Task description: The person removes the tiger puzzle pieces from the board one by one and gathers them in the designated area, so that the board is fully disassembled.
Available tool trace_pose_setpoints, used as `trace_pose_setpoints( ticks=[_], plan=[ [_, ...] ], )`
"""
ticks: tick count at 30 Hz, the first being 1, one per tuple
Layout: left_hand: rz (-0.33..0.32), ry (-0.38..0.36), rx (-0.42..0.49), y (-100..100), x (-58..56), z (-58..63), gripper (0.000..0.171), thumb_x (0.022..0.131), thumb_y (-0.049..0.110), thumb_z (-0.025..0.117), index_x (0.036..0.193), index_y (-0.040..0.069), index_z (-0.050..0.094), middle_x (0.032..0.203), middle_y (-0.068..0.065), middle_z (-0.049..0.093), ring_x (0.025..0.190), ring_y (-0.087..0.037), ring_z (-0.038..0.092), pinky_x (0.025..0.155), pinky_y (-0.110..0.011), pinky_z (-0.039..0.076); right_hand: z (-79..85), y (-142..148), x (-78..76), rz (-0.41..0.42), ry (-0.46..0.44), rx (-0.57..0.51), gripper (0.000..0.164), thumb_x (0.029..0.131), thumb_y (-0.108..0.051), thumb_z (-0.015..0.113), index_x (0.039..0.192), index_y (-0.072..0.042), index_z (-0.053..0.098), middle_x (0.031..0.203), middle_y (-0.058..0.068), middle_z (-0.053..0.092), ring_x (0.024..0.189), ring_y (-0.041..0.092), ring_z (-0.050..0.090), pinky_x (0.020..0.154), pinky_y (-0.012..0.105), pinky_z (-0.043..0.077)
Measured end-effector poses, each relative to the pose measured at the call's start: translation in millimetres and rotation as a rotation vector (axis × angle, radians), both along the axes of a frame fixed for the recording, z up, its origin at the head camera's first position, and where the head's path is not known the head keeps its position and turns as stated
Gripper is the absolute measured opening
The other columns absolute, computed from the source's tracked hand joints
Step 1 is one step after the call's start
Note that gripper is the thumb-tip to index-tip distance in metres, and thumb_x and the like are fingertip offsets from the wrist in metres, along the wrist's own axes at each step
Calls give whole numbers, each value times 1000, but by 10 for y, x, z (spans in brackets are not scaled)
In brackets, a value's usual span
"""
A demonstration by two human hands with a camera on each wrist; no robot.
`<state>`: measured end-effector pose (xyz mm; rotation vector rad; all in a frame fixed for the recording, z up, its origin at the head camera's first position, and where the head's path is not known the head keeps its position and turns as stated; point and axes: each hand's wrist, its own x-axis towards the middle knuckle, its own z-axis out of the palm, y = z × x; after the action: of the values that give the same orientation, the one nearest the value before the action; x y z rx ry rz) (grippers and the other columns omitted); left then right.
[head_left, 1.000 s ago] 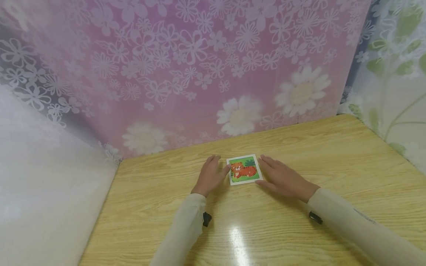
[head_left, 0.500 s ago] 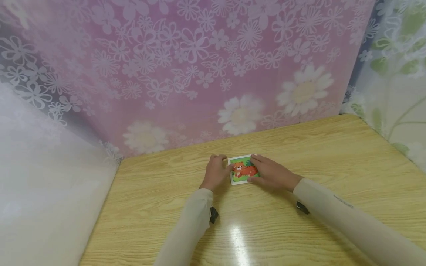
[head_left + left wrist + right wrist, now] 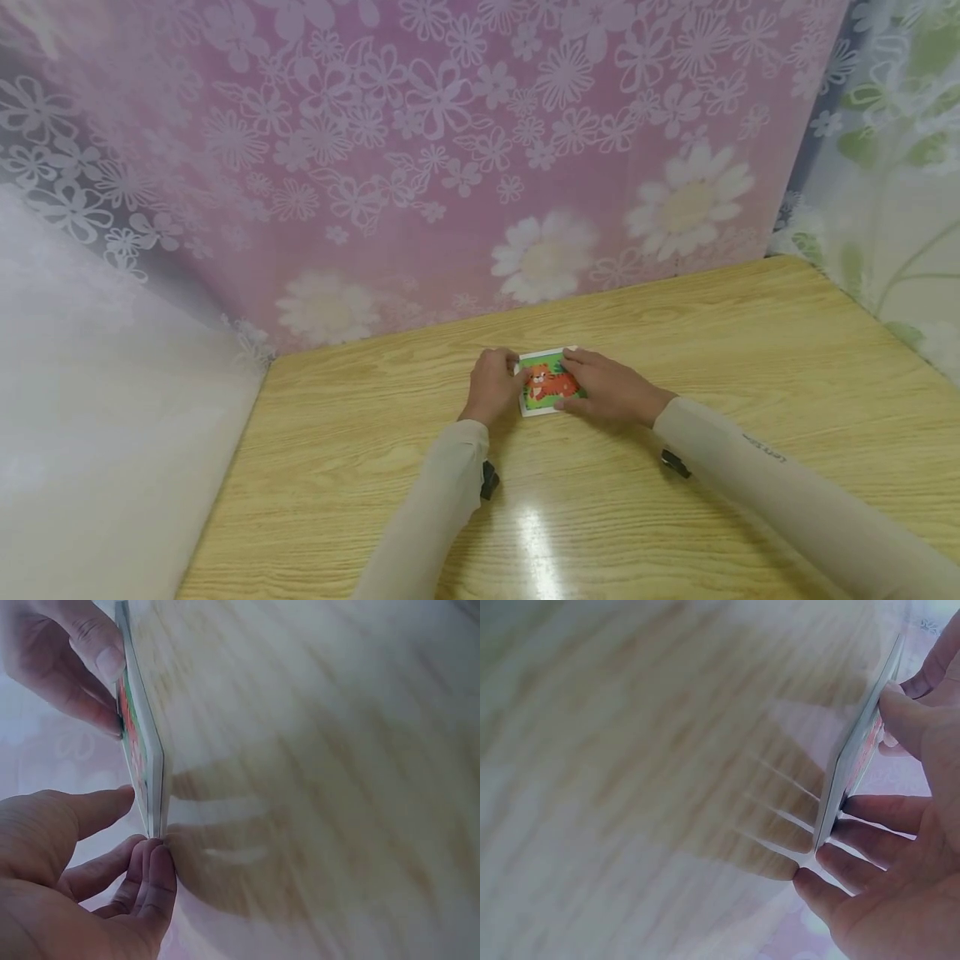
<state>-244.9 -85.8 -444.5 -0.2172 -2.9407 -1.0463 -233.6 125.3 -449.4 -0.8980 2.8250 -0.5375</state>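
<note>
A thin square board (image 3: 546, 387) with a white border shows an orange tiger on green. It lies flat on the table, and its pale layered edge (image 3: 156, 776) shows in the left wrist view. My left hand (image 3: 493, 383) is at its left side, fingers curled against the edge and thumb over the picture, pinching it. From the right, my right hand (image 3: 611, 388) reaches over the board with fairly straight fingers (image 3: 885, 814) touching its face. The right thumb (image 3: 904, 720) rests by the near border. The board's right part is hidden under this hand.
The wood-grain table (image 3: 337, 483) stretches around both hands. A pink flowered cloth (image 3: 420, 167) hangs along its back edge, with pale hangings at left and right. Dark devices (image 3: 489, 481) sit at both wrists, over beige sleeves.
My right hand has moved left from beside the board onto its right part. My left hand has shifted slightly right, its fingers closing in on the left edge. The board stays nearly in place.
</note>
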Motion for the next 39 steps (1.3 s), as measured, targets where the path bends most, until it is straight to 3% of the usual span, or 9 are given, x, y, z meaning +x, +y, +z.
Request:
trace_pose_setpoints(
  ticks=[10, 18, 30, 39],
  plan=[
    [25, 1, 2, 39, -49, -36, 30, 92, 17, 78, 114, -3, 73, 102, -10, 70, 83, -17, 59, 77, -34, 53, 13, -1, 7, -4, 17, 10, 77, 98, -42, 66, 146, 14, 42, 155, 30, 36, 144, 45, 34, 113, 56, 34],
    [74, -71, 30, 59, -53, -30, 30, 92, 18, 78, 114, -2, 72, 102, -9, 68, 89, -20, 61, 81, -36, 53, 18, -28, 25, -2, 17, 10, 74, 98, -41, 67, 145, 13, 45, 154, 31, 37, 143, 47, 35, 112, 57, 36],
    [102, -116, 53, 66, -72, 13, 28, 92, 16, 78, 115, 0, 72, 104, -10, 69, 93, -21, 64, 83, -36, 54, 34, -34, 40, 51, 60, 6, 64, 98, -39, 67, 147, 0, 51, 153, 31, 39, 141, 52, 34, 112, 61, 33],
    [98, -113, 67, 65, -59, 14, 28, 91, 14, 78, 114, 0, 72, 103, -10, 69, 92, -21, 64, 82, -36, 55, 1, -39, 43, 169, 210, 44, 54, 97, -33, 69, 142, -5, 58, 148, 27, 48, 134, 53, 44, 111, 62, 33]
  ],
)
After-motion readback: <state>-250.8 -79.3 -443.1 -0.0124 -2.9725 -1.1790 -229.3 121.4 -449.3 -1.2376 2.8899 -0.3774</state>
